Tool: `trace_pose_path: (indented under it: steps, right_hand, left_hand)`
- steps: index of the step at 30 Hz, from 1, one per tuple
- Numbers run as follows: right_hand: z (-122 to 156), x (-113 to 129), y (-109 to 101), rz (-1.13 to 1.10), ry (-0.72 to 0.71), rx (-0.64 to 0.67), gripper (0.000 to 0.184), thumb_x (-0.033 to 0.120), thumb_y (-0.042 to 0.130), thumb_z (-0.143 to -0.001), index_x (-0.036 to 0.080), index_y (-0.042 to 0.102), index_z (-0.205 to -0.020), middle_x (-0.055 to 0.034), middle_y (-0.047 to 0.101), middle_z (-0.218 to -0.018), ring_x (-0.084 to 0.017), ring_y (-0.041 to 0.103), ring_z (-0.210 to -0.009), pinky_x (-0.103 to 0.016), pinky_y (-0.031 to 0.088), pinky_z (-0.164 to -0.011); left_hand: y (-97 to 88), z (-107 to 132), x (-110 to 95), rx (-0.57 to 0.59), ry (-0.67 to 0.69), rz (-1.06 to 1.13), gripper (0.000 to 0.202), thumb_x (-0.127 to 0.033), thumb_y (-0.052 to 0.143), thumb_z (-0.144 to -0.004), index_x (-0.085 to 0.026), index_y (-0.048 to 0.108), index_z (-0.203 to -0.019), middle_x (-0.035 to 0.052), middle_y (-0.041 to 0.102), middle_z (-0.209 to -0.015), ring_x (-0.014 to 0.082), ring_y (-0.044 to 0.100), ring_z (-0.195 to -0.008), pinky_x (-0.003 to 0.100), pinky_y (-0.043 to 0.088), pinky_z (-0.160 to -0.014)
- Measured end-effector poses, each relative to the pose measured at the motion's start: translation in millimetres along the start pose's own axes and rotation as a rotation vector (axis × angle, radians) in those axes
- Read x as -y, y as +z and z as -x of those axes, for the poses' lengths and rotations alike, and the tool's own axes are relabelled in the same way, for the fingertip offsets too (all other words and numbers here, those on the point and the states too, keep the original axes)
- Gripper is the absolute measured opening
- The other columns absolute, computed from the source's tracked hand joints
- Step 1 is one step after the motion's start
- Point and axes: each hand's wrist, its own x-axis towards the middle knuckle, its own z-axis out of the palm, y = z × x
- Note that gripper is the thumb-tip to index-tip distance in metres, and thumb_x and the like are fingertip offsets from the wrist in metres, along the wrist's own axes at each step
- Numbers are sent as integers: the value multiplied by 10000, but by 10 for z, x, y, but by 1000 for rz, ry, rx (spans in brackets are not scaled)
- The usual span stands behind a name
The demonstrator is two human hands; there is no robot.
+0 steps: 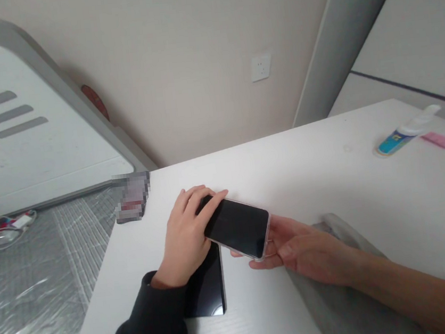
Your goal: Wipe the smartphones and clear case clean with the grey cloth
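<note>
A slim smartphone with a black screen and a clear, faintly pink case (237,228) is held between both hands, tilted just over the white wood-grain worktop (288,181). The left grip (186,235), coming out of a black sleeve (143,320), is closed over the phone's left end, with its fingers (194,199) curled across the edge and onto the glass. The right grip (300,249), on a bare forearm, is closed around the opposite end, supporting it from below.

The phone should be light and stiff, but its glass looks slick and easily scratched (the case rim offers a safer hold than the screen). Taking it by the long edges would keep fingers off the glass.

A flat, glossy black slab (208,292) lies under the left wrist, and a pixelated object (132,197) too blurred to identify sits at the worktop's edge. A soft grey cloth (334,304) hangs under the right arm. Farther right, a blue-and-white tube (394,142) lies beside a pink slip (439,139).
</note>
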Motion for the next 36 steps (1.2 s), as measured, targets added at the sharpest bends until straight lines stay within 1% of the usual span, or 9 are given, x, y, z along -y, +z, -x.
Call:
trace_pose_path:
  steps: [2, 4, 7, 12, 16, 26, 29, 32, 36]
  right_hand:
    - [-3, -9, -10, 27, 3, 6, 647, 108, 822, -644, 272, 652, -1246, -18, 735, -1222, -221, 692, -1149, -338, 543, -926]
    - [-9, -28, -13, 31, -11, 7, 673, 107, 843, -654, 287, 623, -1263, -15, 726, -1247, -228, 713, -1130, -325, 551, -893]
    - [-30, -52, -6, 47, -28, -19, 697, 115, 856, -662, 288, 595, -1285, -23, 704, -1294, -224, 731, -1096, -306, 552, -860]
    - [-60, -64, -19, 107, -49, -54, 689, 205, 889, -652, 258, 599, -1274, -47, 715, -1261, -226, 738, -1061, -323, 541, -881]
    - [-49, -61, -49, 154, -53, -48, 694, 299, 867, -692, 265, 578, -1323, -69, 710, -1287, -252, 729, -1107, -346, 539, -908]
    - [-40, -69, -103, 291, -111, -24, 652, 373, 798, -778, 252, 532, -1362, -95, 700, -1298, -260, 738, -1094, -380, 556, -905]
    - [-51, -80, -112, 296, -123, -26, 610, 355, 782, -789, 242, 546, -1340, -92, 708, -1277, -252, 746, -1075, -376, 561, -895]
    - [-82, -107, -125, 289, -127, -43, 565, 282, 762, -767, 237, 572, -1296, -79, 731, -1234, -235, 761, -1032, -341, 570, -853]
    - [-111, -151, -138, 308, -119, -136, 512, 215, 715, -718, 227, 614, -1220, -68, 760, -1149, -219, 779, -937, -309, 570, -780]
  left_hand:
    - [-6, 10, -32, 24, -21, -88, 591, 16, 481, -854, -226, 516, -1391, 111, 605, -1247, 322, 500, -1297, 658, 374, -1126]
    - [-3, 19, -63, 45, -37, -109, 646, 39, 485, -816, -213, 496, -1411, 116, 582, -1253, 333, 473, -1329, 661, 353, -1145]
    - [10, 26, -93, 47, -49, -81, 708, 66, 481, -762, -186, 484, -1424, 126, 550, -1233, 328, 492, -1262, 617, 426, -1097]
    - [14, 21, -110, 28, -63, -51, 713, 62, 503, -736, -180, 495, -1406, 112, 530, -1157, 291, 521, -1093, 516, 528, -943]
    - [10, 14, -125, 17, -73, -72, 726, 55, 504, -730, -189, 480, -1413, 108, 513, -1139, 290, 515, -1068, 500, 534, -910]
    - [0, 33, -140, 20, -80, -106, 745, 51, 503, -724, -205, 469, -1423, 107, 504, -1127, 293, 512, -1049, 483, 540, -864]
    - [-2, 32, -140, 17, -71, -109, 746, 55, 500, -718, -197, 474, -1420, 111, 509, -1128, 293, 515, -1043, 482, 540, -858]
    - [-4, 28, -149, 19, -52, -133, 729, 56, 501, -720, -188, 492, -1407, 114, 519, -1117, 293, 520, -1031, 473, 543, -844]
    - [3, 18, -164, 56, -28, -175, 720, 45, 521, -720, -182, 510, -1403, 116, 547, -1107, 294, 526, -1014, 454, 547, -821]
